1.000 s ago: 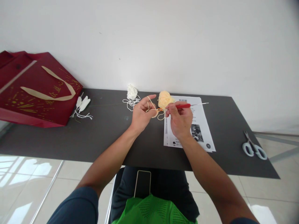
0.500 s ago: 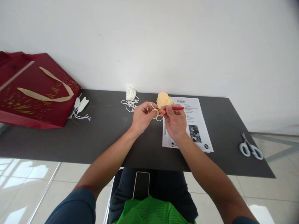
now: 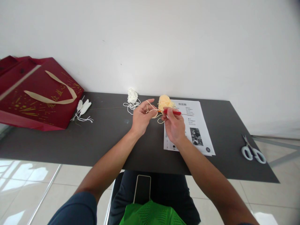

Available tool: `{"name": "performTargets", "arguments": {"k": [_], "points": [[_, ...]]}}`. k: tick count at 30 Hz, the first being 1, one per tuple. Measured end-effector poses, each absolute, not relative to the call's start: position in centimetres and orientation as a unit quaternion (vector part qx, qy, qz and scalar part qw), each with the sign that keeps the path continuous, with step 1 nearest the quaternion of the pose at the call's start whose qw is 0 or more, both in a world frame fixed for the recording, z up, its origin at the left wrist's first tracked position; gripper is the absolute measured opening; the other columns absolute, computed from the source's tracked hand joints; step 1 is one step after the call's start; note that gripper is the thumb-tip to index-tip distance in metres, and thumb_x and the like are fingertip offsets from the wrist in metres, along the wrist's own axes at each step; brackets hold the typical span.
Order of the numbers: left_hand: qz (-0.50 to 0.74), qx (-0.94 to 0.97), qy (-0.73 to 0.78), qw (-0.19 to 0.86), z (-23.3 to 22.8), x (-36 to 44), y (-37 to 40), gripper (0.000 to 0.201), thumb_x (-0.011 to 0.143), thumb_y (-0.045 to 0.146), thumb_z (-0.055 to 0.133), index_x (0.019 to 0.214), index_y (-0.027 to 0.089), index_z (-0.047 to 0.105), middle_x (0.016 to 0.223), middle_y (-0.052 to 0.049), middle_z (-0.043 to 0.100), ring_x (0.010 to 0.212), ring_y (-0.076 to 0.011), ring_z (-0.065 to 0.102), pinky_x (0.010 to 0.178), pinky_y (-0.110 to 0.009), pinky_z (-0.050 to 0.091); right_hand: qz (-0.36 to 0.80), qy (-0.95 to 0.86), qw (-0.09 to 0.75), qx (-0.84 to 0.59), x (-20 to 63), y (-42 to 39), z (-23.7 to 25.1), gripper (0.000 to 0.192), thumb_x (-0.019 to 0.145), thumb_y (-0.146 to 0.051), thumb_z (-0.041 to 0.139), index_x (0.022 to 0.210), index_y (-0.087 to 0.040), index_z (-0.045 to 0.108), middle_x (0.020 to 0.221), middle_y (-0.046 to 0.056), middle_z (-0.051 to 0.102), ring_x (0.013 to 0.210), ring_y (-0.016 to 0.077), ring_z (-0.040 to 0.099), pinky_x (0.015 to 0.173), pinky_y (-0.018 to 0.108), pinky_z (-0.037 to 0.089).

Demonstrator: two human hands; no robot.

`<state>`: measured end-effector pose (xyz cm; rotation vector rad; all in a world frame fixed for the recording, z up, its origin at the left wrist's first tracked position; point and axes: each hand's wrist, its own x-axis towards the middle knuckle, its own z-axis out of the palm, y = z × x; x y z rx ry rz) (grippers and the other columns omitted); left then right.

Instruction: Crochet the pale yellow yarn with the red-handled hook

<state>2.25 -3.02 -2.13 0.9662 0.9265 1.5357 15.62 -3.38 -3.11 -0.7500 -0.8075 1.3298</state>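
Here, pale yellow yarn loosely balled, fuzzy.

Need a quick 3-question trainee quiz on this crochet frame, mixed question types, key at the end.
1. True or false: the scissors lie on the printed sheet.
2. Which hand holds the red-handled crochet hook? A) left hand B) right hand C) neither
3. Fill in: the red gift bag lies at the table's ____ end, seen from the person.

Key:
1. False: they lie on the dark table near its right end, apart from the sheet.
2. B: the right hand grips it; the left hand has pale yellow yarn looped over its fingers.
3. left
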Motion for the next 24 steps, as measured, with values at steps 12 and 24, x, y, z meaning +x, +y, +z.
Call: {"name": "performTargets", "arguments": {"k": [12,24], "points": [[0.628,0.386,0.424,0.527,-1.5,2.5,-3.4,0.073,0.068,0.023,0.086,0.137,0.022,0.062,0.080,0.002,0.075,0.066,-0.0093,0.064,0.062,-0.022,0.047,0.345,-0.533,0.632,-0.444,16.0,-4.6,-2.9,0.011,0.089,-0.034,0.073,0.096,-0.027,0.078,0.082,-0.001,0.075,0.071,0.0136,0.068,0.071,0.031,0.058],[0.636,0.251,0.339,0.646,-1.1,2.4,-3.2,0.053,0.065,0.017,0.089,0.114,0.014,0.068,0.078,0.001,0.073,0.069,-0.0083,0.065,0.073,-0.024,0.050,0.337,-0.586,0.640,-0.365,15.9,-4.8,-3.8,0.020,0.087,-0.027,0.076,0.104,-0.037,0.081,0.110,0.001,0.078,0.093,0.0185,0.074,0.085,0.039,0.064]]}}
